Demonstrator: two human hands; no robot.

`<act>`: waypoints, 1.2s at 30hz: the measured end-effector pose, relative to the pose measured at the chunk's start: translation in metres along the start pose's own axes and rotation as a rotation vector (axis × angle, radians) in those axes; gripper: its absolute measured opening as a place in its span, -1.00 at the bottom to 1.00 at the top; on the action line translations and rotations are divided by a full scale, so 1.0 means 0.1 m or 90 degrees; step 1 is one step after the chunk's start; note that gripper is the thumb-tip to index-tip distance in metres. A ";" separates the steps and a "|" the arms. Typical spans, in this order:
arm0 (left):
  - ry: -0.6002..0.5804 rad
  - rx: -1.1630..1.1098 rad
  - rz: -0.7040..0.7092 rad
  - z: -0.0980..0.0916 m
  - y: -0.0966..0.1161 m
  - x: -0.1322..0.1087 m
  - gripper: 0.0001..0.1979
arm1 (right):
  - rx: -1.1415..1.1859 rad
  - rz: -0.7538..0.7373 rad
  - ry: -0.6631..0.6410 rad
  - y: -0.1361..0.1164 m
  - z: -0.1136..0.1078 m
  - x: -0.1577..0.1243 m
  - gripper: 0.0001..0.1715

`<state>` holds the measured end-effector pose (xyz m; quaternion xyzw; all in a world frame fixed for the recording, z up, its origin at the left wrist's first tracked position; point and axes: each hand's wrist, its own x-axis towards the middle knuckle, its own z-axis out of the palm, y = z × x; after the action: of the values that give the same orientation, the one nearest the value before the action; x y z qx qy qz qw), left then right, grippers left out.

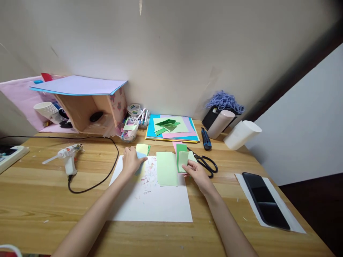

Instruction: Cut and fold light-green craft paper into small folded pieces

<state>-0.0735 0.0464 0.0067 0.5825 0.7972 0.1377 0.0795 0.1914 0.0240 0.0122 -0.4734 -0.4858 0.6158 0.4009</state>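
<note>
My left hand (131,161) rests on the top left corner of a white sheet (155,200), its fingers curled onto a small stack of yellow, blue and green paper pieces (142,149). My right hand (197,171) pinches a light green paper piece (183,159) that stands against a darker green piece (181,147). A pale green paper rectangle (166,168) lies flat on the white sheet between my two hands.
Black scissors (205,163) lie just right of my right hand. A glue gun (66,156) with a black cord sits at the left. Coloured paper stack (173,127), marker tub (139,117), utility knife (205,139), rolls (241,134) line the back. A phone (265,200) lies right.
</note>
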 end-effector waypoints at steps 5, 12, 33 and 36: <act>0.088 -0.093 0.058 0.09 -0.09 -0.08 -0.41 | -0.012 0.006 -0.005 0.03 -0.01 0.01 -0.65; 0.111 -0.236 0.049 0.03 -0.24 -0.18 -0.57 | -0.004 0.005 0.001 0.04 0.00 0.01 -0.69; 0.021 -0.175 0.172 -0.03 -0.15 -0.10 -0.71 | -0.011 -0.015 0.053 0.10 -0.09 0.04 -0.54; -0.103 -0.151 0.257 -0.08 -0.36 0.07 -0.64 | -0.012 -0.018 0.050 0.10 -0.09 0.03 -0.57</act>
<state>-0.1101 0.0416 0.0031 0.7258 0.6338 0.1960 0.1817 0.1986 0.0271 0.0011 -0.4939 -0.4821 0.5866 0.4238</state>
